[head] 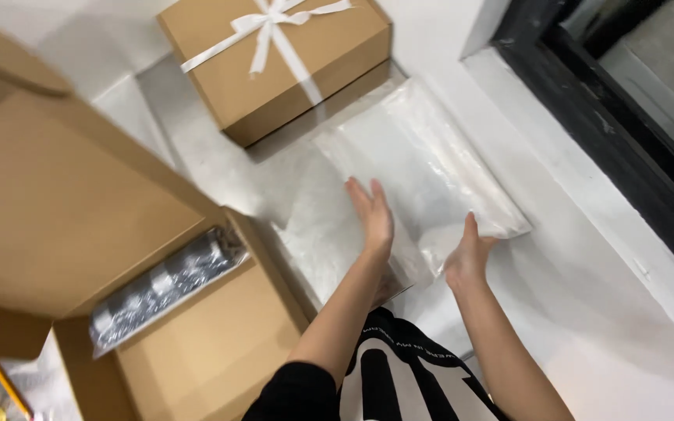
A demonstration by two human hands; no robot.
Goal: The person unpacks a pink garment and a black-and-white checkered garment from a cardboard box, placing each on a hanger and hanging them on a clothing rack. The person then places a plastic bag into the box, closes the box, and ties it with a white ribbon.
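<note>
A packing spot on the floor of a home or small shop

The work was laid out on a pale, smooth floor (587, 312) beside a dark-framed doorway or window sill (626, 132), not on a bench. A closed brown gift box (290, 70) tied with a white ribbon (271, 31) sat ahead, an open cardboard mailer box (196, 343) with a dark plastic-wrapped bundle (165, 284) lay to the left, and clear plastic bags (423, 171) were spread flat between them. Together these pointed to hand-packing of gifts or orders.
</note>
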